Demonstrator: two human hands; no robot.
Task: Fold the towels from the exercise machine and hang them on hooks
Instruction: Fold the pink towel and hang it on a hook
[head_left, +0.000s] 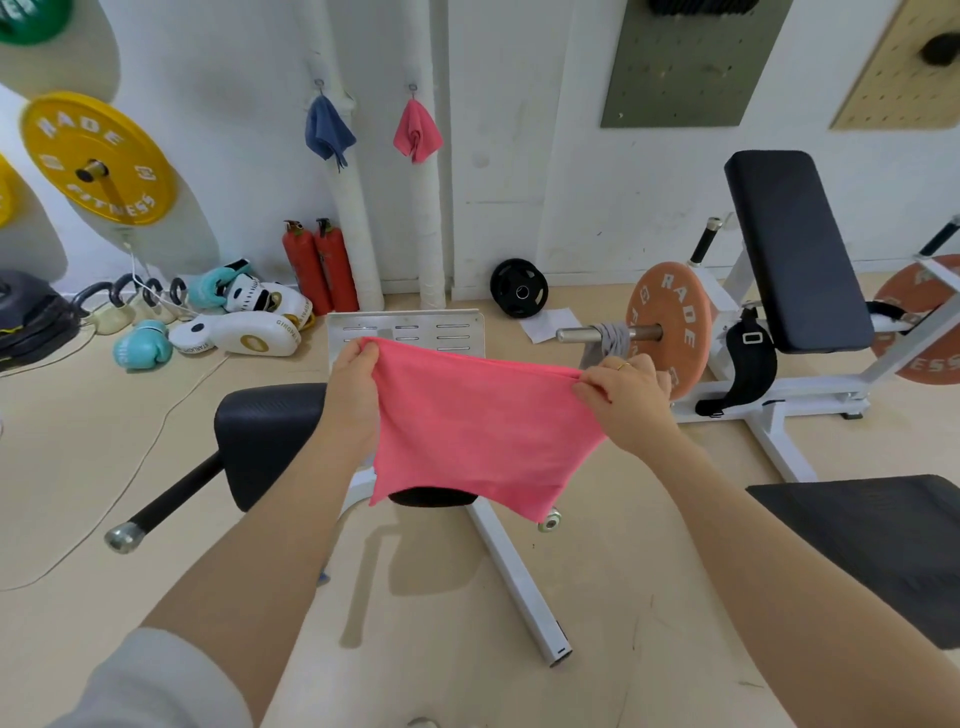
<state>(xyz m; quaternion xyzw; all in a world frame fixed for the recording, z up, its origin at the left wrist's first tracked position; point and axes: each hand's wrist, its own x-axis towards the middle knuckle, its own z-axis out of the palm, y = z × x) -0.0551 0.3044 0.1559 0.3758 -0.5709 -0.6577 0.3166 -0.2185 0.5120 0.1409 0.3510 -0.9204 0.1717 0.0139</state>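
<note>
A pink towel (478, 431) hangs stretched in the air between my hands, folded over at its top edge. My left hand (353, 387) pinches its upper left corner and my right hand (626, 395) pinches its upper right corner. A grey towel (610, 338) is draped over the metal bar of the exercise machine (769, 400), just behind my right hand. On the wall, a blue towel (327, 132) and a second pink towel (417, 134) each hang from a hook (319, 84).
A black padded seat (270, 436) on a white frame stands below the towel. An orange weight plate (670, 327) sits on the bar. Two red extinguishers (319, 267), boxing gloves and kettlebells lie by the wall. A yellow plate (96, 158) is at left.
</note>
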